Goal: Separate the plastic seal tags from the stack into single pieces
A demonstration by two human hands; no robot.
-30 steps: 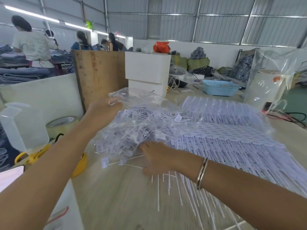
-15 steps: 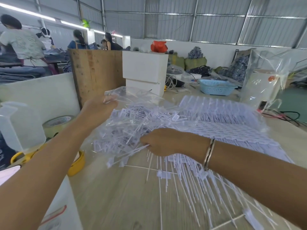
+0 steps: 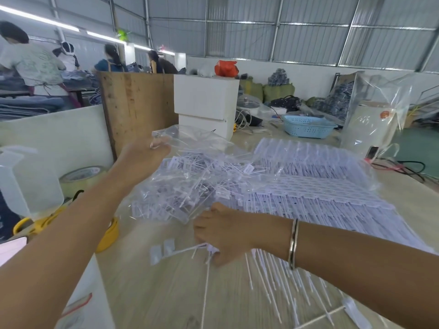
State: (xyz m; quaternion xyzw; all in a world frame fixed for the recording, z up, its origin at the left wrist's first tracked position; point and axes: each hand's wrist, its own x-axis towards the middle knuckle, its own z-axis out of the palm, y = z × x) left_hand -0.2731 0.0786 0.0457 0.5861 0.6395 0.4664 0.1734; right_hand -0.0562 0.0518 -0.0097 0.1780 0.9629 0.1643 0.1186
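Observation:
A big stack of white plastic seal tags (image 3: 316,186) lies on the wooden table (image 3: 154,298), still joined in rows. A clear plastic bag (image 3: 185,184) full of loose single tags lies at its left. My left hand (image 3: 142,157) holds the bag's upper edge and lifts it. My right hand (image 3: 223,233) is just below the bag's mouth, fingers curled round a few loose tags (image 3: 166,251) whose heads stick out to the left. More loose tags (image 3: 285,288) are strewn under my right forearm.
Left of the bag are a tape roll (image 3: 80,176), a clear plastic jug (image 3: 26,181) and a yellow thing (image 3: 109,236). Behind stand a plywood board (image 3: 135,110), white boxes (image 3: 204,105), a blue basket (image 3: 308,125) and a bagged white appliance (image 3: 370,124). People work at far left.
My right hand has moved down and toward me from the bag's mouth, now gripping a few loose tags. The left hand keeps the bag's edge raised.

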